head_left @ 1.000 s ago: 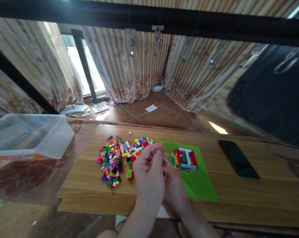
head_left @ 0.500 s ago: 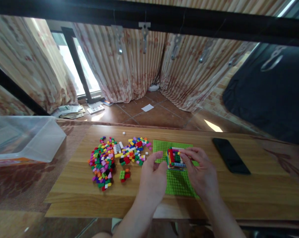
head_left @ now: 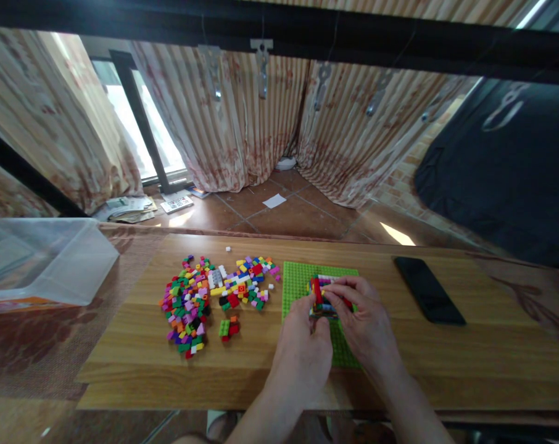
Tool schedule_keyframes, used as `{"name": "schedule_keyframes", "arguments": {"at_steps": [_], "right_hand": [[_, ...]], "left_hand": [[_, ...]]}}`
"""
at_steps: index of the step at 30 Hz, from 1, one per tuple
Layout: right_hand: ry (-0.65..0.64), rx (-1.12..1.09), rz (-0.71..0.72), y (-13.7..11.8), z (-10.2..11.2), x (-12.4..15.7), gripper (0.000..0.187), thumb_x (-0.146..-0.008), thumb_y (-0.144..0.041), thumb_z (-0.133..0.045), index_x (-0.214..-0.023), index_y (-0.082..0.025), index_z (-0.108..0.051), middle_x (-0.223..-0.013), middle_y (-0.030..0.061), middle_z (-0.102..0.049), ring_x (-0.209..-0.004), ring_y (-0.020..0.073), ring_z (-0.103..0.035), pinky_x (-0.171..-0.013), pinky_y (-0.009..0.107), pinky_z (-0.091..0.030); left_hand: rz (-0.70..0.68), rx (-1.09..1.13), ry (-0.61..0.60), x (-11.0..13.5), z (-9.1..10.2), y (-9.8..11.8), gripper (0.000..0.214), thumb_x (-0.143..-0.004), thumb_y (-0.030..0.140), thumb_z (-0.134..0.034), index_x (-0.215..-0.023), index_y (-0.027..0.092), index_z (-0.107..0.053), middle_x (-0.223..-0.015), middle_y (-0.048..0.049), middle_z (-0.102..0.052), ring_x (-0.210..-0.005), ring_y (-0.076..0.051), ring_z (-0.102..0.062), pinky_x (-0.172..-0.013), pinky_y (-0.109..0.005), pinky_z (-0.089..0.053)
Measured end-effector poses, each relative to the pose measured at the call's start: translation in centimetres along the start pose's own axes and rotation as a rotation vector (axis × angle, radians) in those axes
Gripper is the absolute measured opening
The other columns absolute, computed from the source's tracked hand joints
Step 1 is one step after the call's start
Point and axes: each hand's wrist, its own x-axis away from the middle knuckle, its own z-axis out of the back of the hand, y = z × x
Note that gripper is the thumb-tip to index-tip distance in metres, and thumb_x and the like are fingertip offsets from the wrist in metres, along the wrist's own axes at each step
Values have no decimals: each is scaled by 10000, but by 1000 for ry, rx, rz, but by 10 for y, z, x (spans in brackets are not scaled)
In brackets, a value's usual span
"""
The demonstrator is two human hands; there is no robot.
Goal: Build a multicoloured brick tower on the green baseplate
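While the brick building (head_left: 318,290) sits on the green baseplate (head_left: 292,276), our right hand (head_left: 365,320) pinches what seems a yellow brick (head_left: 324,293); our left hand (head_left: 302,345) is spread at the building's left; we judge it light, stiff, separable, best held low.

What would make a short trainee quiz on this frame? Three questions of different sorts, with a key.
1. Multiple choice: what colour is the baseplate under the brick model?
A) blue
B) green
C) white

2. True or false: the phone lies on the table, off the baseplate.

3. Short answer: which is nearer the loose bricks, the left hand or the right hand?

Key: 1. B, green. 2. True. 3. The left hand.
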Motion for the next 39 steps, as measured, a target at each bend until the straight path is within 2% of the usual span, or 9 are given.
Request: {"name": "schedule_keyframes", "arguments": {"at_steps": [12,16,19,23,28,32,36,39], "right_hand": [[-13,215,196,0,-4,-5,229,-939,-279,-512,-914,-199,-725,-985,89,-633,-921,230,-577,-806,380,-502],[-51,260,231,0,-3,-7,251,-937,-274,-501,-875,-205,-735,-962,86,-642,-908,231,-585,-787,383,-510],[-47,223,187,1,-2,-6,249,-923,-293,-513,-864,-227,-746,-939,78,-653,-895,234,-600,-768,391,-517],[-37,85,49,3,-3,-6,204,-883,-323,-569,-853,-241,-753,-943,69,-665,-888,229,-630,-778,402,-529],[34,-20,-69,0,-4,-7,148,-813,-343,-657,-839,-226,-742,-974,78,-664,-916,238,-644,-789,411,-536],[85,-37,-117,0,1,-6,178,-840,-354,-621,-877,-220,-733,-1010,80,-655,-982,242,-627,-856,436,-512],[150,-27,-205,6,1,-5,262,-850,-399,-603,-1001,-209,-701,-1098,98,-638,-1044,258,-599,-898,478,-484],[128,-79,-281,10,-7,-4,394,-837,-438,-607,-1149,-200,-640,-1190,125,-609,-1068,269,-593,-893,490,-490]], "left_hand": [[-10,-57,-8,3,0,7,418,-818,171,-475,-1217,199,-599,-1135,-75,-658,-1004,-205,-607,-902,-303,-442],[-10,-70,0,4,0,7,399,-826,184,-478,-1203,213,-604,-1132,-75,-658,-987,-213,-612,-890,-315,-443],[-27,-52,4,5,0,6,394,-826,188,-482,-1198,214,-609,-1148,-84,-656,-1010,-227,-611,-908,-326,-436],[-32,-21,12,6,-1,5,387,-822,188,-495,-1188,209,-616,-1149,-97,-662,-1013,-242,-616,-905,-338,-439],[-43,-3,20,5,-2,3,378,-826,182,-491,-1182,200,-615,-1127,-100,-668,-1022,-241,-613,-911,-339,-432],[-40,-2,5,4,-1,4,359,-828,177,-485,-1156,203,-628,-1114,-94,-669,-982,-232,-618,-883,-328,-437],[-17,-18,10,2,0,5,375,-829,181,-484,-1177,209,-623,-1099,-91,-671,-961,-233,-616,-872,-331,-433],[-16,-16,6,1,-1,5,385,-823,171,-486,-1179,212,-628,-1097,-90,-672,-957,-228,-616,-865,-321,-435]]}}
